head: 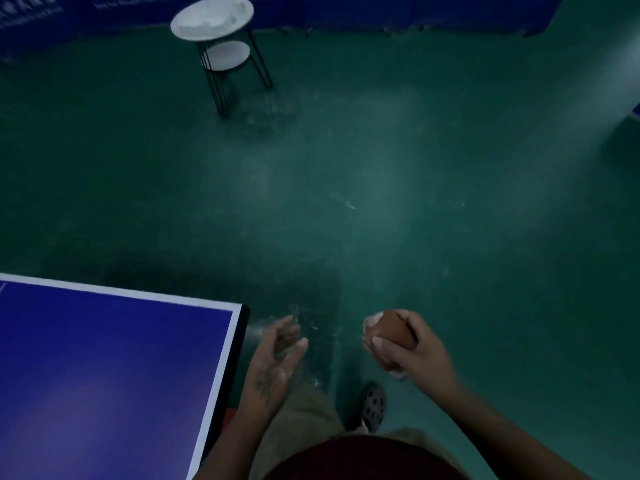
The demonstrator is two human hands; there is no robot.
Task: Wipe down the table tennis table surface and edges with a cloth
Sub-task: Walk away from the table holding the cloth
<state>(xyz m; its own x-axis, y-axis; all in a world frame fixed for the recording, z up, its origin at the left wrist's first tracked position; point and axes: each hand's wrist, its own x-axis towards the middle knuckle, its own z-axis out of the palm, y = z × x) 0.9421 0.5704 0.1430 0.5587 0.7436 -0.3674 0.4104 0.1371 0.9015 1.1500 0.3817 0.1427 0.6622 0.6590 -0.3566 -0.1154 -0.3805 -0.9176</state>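
The blue table tennis table with a white border fills the lower left, its corner at the middle of the frame's lower half. My right hand grips a balled-up brown and white cloth over the green floor, to the right of the table corner. My left hand hovers just right of the table's edge, palm turned up and fingers loosely curled, holding nothing. Dark smudges mark the left palm.
A small round white side table on black wire legs stands on the green floor at the upper left, with white cloth on top. Blue barrier boards line the far wall. My sandalled foot shows below the hands.
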